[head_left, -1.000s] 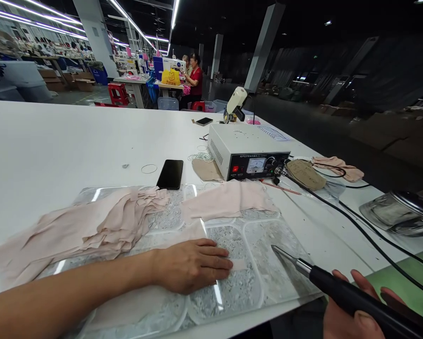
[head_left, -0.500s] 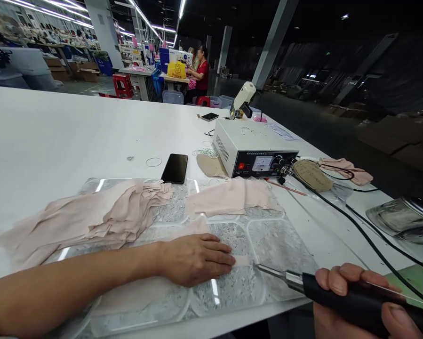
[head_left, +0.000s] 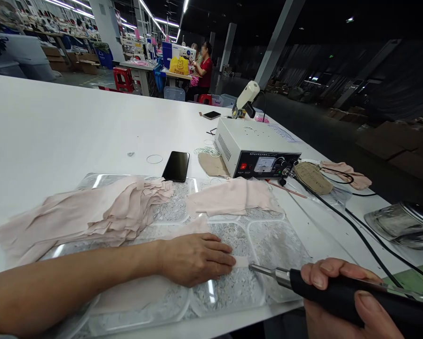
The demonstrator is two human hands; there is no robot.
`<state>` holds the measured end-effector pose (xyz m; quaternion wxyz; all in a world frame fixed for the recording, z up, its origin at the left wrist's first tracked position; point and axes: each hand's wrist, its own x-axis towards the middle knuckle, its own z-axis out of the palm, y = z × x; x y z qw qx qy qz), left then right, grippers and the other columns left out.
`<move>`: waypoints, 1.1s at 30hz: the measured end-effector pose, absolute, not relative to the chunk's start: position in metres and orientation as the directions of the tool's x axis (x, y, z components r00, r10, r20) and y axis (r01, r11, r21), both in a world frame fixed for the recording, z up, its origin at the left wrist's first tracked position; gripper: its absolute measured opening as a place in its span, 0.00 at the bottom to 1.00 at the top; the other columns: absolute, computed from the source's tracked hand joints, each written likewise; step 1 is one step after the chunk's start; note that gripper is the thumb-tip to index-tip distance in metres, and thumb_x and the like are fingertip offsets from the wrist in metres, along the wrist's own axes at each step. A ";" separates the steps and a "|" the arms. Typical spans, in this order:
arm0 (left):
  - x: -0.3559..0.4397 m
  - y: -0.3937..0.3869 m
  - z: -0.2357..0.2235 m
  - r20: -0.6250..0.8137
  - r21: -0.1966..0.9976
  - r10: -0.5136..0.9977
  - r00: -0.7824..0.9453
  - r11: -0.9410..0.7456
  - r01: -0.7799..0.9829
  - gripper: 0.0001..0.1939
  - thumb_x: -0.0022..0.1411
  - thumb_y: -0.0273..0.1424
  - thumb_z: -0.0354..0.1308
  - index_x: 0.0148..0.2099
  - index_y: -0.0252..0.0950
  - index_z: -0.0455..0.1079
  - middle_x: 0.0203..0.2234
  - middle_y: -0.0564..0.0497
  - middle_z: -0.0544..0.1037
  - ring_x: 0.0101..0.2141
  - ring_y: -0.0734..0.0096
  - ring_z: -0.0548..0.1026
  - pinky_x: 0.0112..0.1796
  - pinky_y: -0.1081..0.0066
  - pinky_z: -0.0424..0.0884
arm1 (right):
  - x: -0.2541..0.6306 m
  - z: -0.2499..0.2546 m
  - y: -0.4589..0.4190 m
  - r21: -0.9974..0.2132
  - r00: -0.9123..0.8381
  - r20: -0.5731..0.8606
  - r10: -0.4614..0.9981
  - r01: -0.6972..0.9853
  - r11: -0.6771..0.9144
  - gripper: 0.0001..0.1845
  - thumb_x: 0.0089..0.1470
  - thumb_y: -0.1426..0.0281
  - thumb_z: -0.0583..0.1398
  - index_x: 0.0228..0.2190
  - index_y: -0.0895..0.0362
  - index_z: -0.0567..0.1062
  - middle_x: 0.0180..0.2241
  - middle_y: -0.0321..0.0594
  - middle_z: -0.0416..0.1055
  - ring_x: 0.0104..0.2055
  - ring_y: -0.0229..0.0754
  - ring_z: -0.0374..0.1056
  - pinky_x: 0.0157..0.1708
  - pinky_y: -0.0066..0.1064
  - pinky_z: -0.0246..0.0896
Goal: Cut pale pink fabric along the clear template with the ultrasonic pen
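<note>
My left hand point(head_left: 199, 260) lies flat, palm down, on a pale pink fabric piece point(head_left: 133, 296) spread over a clear patterned mat point(head_left: 228, 294). A narrow end of the fabric sticks out past its fingertips. My right hand point(head_left: 345, 287) is wrapped round the black handle of an ultrasonic cutting pen point(head_left: 296, 281). The pen's metal tip points left and is at the fabric's narrow end; whether it touches I cannot tell. A pile of pink fabric pieces point(head_left: 101, 212) is at the left, and another folded pink piece point(head_left: 232, 197) lies beyond my left hand.
A grey control box point(head_left: 257, 141) with a dial stands behind the mat, its black cable point(head_left: 345, 221) running right. A phone point(head_left: 176, 166) lies beside it. A glass jar point(head_left: 398, 223) stands at the right. Farther back, a person in red point(head_left: 206, 70) sits at a sewing machine.
My right hand has brought the pen's tip left, to the narrow end of the fabric by my left fingertips. My left hand stays flat on the fabric. The camera view has shifted slightly.
</note>
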<state>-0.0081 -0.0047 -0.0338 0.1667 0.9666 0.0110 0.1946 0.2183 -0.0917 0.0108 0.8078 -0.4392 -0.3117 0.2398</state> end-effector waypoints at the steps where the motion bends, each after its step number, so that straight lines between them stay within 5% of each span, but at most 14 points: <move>1: -0.008 -0.005 -0.034 0.371 0.329 0.088 0.925 -0.943 -0.042 0.17 0.73 0.27 0.44 0.53 0.31 0.72 0.52 0.44 0.76 0.55 0.60 0.71 0.58 0.63 0.63 | 0.218 0.011 -0.092 -0.859 0.682 0.300 0.667 -0.111 0.500 0.06 0.38 0.68 0.57 0.24 0.56 0.69 0.21 0.34 0.63 0.18 0.35 0.59 0.16 0.30 0.57; 33: -0.009 -0.005 -0.035 0.363 0.334 0.087 0.928 -0.941 -0.043 0.16 0.72 0.27 0.45 0.53 0.31 0.72 0.52 0.45 0.76 0.56 0.61 0.70 0.58 0.64 0.62 | 0.217 0.010 -0.083 -0.867 0.611 0.362 0.704 -0.057 0.495 0.06 0.42 0.68 0.60 0.24 0.56 0.68 0.22 0.33 0.65 0.19 0.34 0.60 0.18 0.31 0.61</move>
